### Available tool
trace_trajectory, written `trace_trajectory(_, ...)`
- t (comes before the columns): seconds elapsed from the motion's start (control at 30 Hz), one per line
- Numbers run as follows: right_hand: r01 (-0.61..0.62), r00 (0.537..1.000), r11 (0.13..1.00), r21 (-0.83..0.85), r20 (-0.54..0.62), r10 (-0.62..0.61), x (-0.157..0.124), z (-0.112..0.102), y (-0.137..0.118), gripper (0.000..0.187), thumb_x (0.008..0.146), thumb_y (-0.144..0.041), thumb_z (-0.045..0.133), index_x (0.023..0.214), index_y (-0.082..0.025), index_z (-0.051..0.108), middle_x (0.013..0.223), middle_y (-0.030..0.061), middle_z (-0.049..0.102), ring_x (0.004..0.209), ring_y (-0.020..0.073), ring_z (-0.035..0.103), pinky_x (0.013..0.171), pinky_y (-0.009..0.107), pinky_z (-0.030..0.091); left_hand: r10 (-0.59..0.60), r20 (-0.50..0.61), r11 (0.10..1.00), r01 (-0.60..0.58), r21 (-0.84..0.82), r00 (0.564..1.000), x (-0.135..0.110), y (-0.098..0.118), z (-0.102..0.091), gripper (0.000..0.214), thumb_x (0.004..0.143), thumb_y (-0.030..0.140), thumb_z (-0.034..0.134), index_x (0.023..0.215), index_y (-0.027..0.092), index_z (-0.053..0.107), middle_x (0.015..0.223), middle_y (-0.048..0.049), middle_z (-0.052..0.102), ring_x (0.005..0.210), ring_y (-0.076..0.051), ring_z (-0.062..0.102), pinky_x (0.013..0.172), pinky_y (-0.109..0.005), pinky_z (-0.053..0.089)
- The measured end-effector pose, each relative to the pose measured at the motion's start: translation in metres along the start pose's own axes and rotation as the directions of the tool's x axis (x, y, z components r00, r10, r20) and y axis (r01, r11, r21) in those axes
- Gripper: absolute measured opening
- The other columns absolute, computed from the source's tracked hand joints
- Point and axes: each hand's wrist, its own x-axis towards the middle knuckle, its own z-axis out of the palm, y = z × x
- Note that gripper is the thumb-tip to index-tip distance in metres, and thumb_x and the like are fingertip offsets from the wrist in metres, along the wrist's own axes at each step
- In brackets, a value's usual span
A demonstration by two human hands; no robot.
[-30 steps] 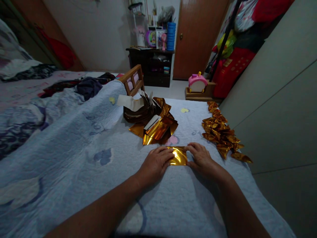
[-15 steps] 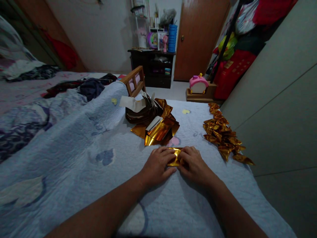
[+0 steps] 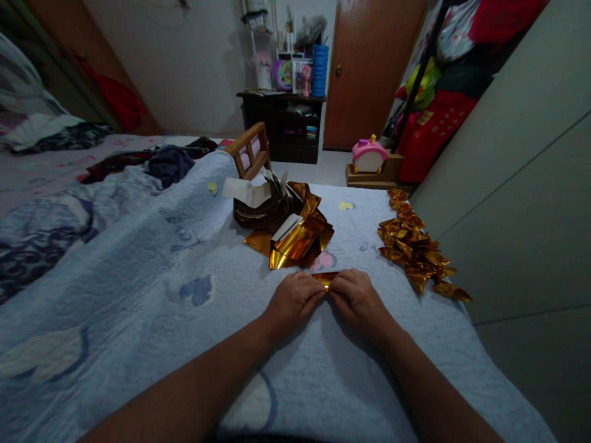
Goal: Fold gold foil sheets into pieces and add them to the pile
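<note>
My left hand point(image 3: 293, 299) and my right hand point(image 3: 356, 299) lie side by side on a pale blue quilt point(image 3: 152, 295), fingertips meeting. Between them they press a small folded piece of gold foil paper point(image 3: 325, 278); only a thin strip of it shows above the fingers. Just beyond the hands sits a loose stack of gold foil sheets point(image 3: 295, 240). To the right runs a row of folded gold foil pieces point(image 3: 415, 249).
Behind the stack stand a dark bundle with white paper point(image 3: 253, 203) and a wooden chair back point(image 3: 249, 151). Clothes point(image 3: 157, 163) lie at the bed's far left. A grey wardrobe point(image 3: 521, 184) borders the right; a pink toy point(image 3: 368, 154), dark shelf point(image 3: 281, 126) and door lie beyond.
My hands have closed in towards each other over the gold foil piece, folding it smaller. A wide shiny rectangle showed before; now only a narrow strip is visible.
</note>
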Motion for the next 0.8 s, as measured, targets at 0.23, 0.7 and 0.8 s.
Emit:
trace_trajectory(0.23, 0.033, 0.999, 0.999, 0.039, -0.006, -0.033, 0.004, -0.001, -0.008, 0.016, 0.097, -0.017, 0.052, 0.089, -0.020, 0.066, 0.092, 0.0052, 0.067, 0.091, 0.0202, 0.057, 0.084, 0.034, 0.039, 0.036, -0.046, 0.999, -0.036, -0.002, 0.998, 0.001, 0.008, -0.005, 0.027, 0.101, 0.029, 0.050, 0.094, 0.018, 0.074, 0.087, -0.0061, 0.074, 0.086, -0.021, 0.064, 0.083, -0.035, 0.050)
trace_trajectory(0.7, -0.125, 0.988, 0.977, 0.170, -0.073, 0.139, 0.000, -0.029, 0.024, 0.013, 0.091, -0.023, 0.060, 0.086, -0.023, 0.071, 0.091, 0.0054, 0.064, 0.091, 0.0221, 0.058, 0.084, 0.037, 0.047, -0.108, -0.165, 0.981, 0.079, -0.174, 0.980, 0.002, 0.006, -0.012, 0.021, 0.097, 0.027, 0.057, 0.088, 0.020, 0.074, 0.090, -0.0050, 0.075, 0.089, -0.020, 0.066, 0.085, -0.034, 0.053)
trace_trajectory(0.8, -0.169, 0.972, 0.961, 0.219, -0.122, 0.199, 0.001, -0.033, 0.029, 0.013, 0.090, -0.026, 0.060, 0.083, -0.022, 0.070, 0.088, 0.0052, 0.064, 0.089, 0.0219, 0.059, 0.083, 0.037, 0.047, -0.131, -0.176, 0.978, 0.098, -0.186, 0.976, 0.002, 0.005, -0.013, 0.020, 0.097, 0.028, 0.058, 0.089, 0.020, 0.074, 0.091, -0.0046, 0.075, 0.090, -0.020, 0.066, 0.086, -0.035, 0.052)
